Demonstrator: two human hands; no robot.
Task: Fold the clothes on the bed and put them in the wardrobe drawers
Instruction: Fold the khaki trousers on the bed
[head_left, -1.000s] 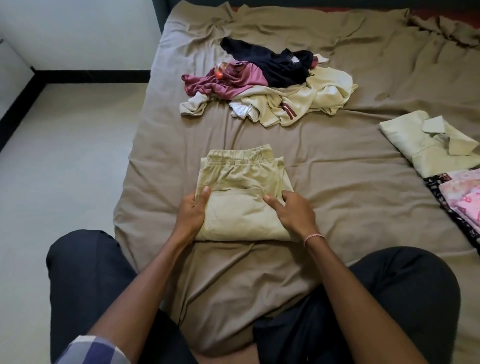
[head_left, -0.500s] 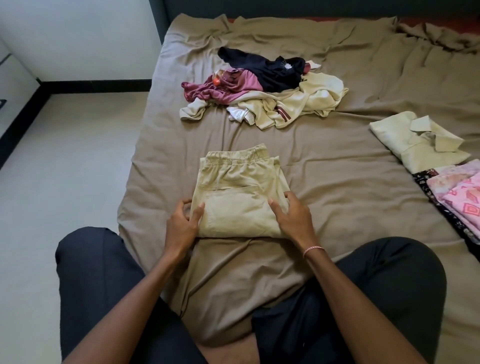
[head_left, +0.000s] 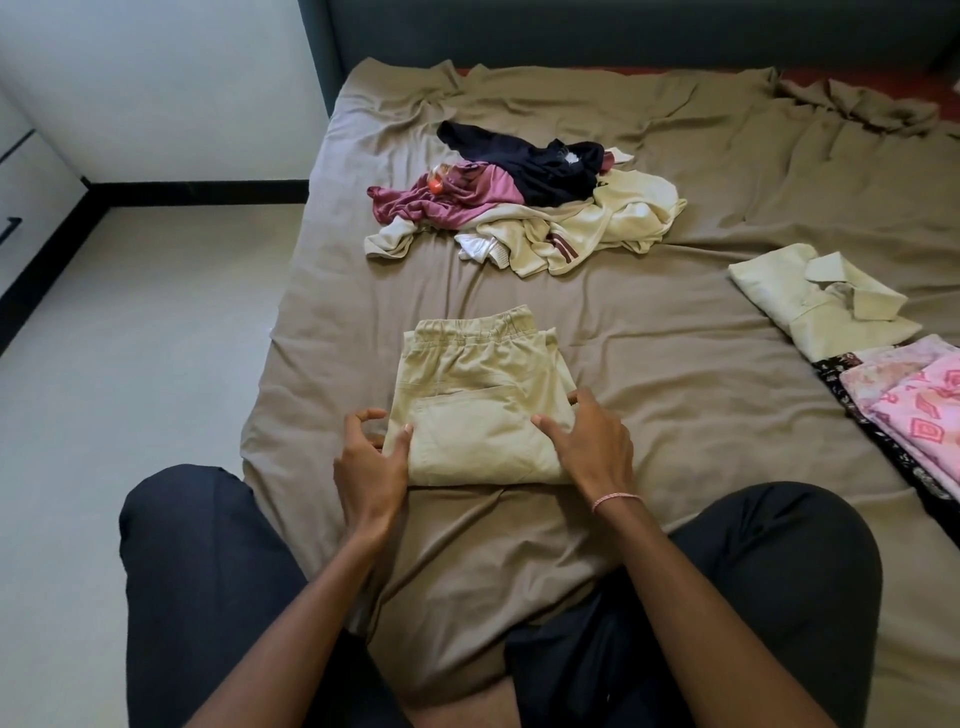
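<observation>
One pair of folded khaki trousers (head_left: 480, 410) lies flat on the brown bedsheet (head_left: 675, 415), between our two hands. The long axis runs away from us: the folded edge sits by the wrists, and the elastic waistband is at the far end, past the fingertips, tilted slightly right. The back pocket faces up.

The left hand (head_left: 371, 462) is at the near left edge, thumb on top of the cloth and fingers curled just beside the edge. We cannot tell if they actually grip. The right hand (head_left: 592, 447) is spread over the near right corner, fingers fairly straight, resting on the cloth without pinching. There is a pink bracelet (head_left: 615, 500) on that wrist.

Well beyond both hands is a loose pile of unfolded clothes (head_left: 524, 208). Out past the right hand lies a folded pale shirt (head_left: 821, 301), with pink patterned folded pieces (head_left: 914, 410) just nearer than it.
</observation>
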